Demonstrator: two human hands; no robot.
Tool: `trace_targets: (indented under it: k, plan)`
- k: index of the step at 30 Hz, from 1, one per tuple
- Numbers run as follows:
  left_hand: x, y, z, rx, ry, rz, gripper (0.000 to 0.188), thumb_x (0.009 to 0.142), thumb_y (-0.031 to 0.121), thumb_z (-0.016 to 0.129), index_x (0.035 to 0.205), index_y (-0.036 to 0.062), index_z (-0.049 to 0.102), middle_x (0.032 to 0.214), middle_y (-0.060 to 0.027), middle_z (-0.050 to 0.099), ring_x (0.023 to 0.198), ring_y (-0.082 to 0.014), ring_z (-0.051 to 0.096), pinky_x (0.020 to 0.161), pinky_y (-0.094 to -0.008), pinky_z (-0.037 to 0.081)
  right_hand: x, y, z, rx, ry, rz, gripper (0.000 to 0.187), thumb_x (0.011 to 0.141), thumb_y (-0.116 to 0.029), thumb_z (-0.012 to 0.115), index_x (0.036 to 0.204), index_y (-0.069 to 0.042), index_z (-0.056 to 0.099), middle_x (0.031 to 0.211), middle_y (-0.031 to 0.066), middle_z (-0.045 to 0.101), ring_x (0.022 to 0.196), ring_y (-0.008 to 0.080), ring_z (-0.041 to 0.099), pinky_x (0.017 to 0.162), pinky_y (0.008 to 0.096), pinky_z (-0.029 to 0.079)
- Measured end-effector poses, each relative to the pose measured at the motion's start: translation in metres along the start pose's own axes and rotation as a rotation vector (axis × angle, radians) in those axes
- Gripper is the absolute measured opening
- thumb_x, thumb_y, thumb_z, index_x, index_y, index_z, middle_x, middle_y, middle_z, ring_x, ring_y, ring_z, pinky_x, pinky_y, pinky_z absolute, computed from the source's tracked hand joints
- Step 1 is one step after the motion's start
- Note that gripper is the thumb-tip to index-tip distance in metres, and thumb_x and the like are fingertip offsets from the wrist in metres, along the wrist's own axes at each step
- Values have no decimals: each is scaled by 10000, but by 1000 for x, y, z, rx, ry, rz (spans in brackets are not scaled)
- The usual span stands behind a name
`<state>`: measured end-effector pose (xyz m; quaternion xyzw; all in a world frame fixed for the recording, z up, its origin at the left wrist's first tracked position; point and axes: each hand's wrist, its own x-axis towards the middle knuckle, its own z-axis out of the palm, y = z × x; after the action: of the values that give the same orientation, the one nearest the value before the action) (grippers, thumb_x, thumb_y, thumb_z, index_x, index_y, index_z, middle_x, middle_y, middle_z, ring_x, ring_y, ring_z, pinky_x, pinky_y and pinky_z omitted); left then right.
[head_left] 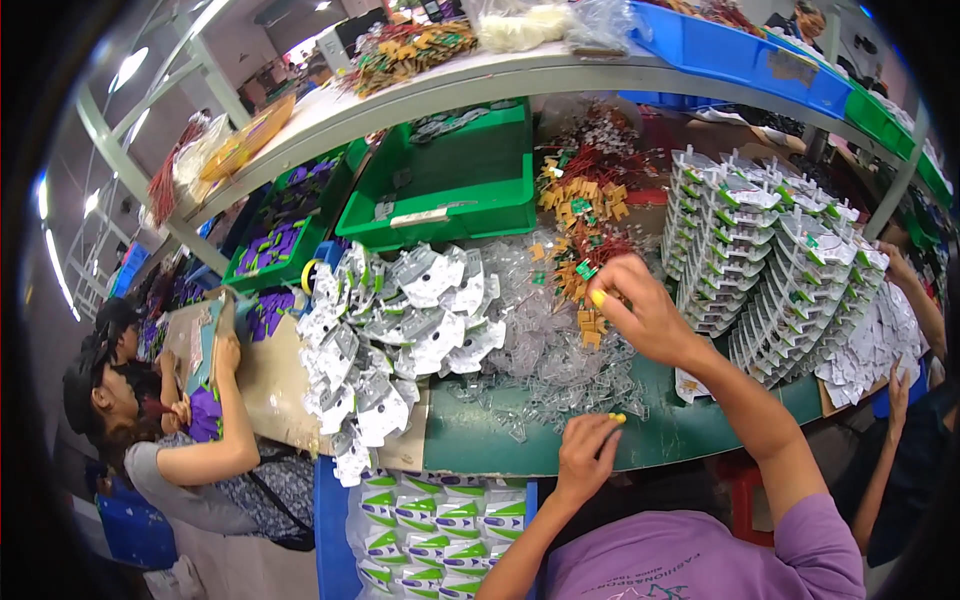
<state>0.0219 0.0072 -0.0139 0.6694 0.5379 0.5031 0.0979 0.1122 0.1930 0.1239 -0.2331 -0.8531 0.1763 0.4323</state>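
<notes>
My right hand [645, 310], with a yellow fingertip cover, reaches over the pile of small orange and green circuit boards with red wires [590, 205]. Its fingers are curled together beside the lower boards; what they hold, if anything, is hidden. Lower and to the left, my left hand [588, 460] hangs over the front of the green tabletop [490, 440]. Its fingers are drawn in, with yellow at the tip, and I cannot make out anything between them. Just beyond it spreads a heap of clear plastic pieces [545, 365].
White and grey fan-shaped parts [400, 330] lie heaped at left; tall stacks of similar parts [790, 270] stand at right. A green bin [450, 215] sits behind, under a shelf [480, 75]. A blue crate [330, 520] is below. A person [200, 460] works at left, another at far right.
</notes>
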Motion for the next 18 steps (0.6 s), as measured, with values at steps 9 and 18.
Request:
trace_targets:
  k: [9,18]
  plan:
    - [37,33,-60,-903,233,-608,368,996,81,579,1340,-25,506,1109,-99,641,1024,-146,627,906,-286,495,-89,-51,-31,295,-352,407,119,886,-74,588,982,-3,581,847,121,620,809,279,588,737,392,464]
    - [31,38,-46,-711,283,-543,144,881,-35,708,1024,-31,701,1021,-63,658,855,-77,607,744,-206,499,-111,-55,-38,302,-341,360,141,873,-23,606,1003,23,635,917,130,665,827,248,664,714,340,515]
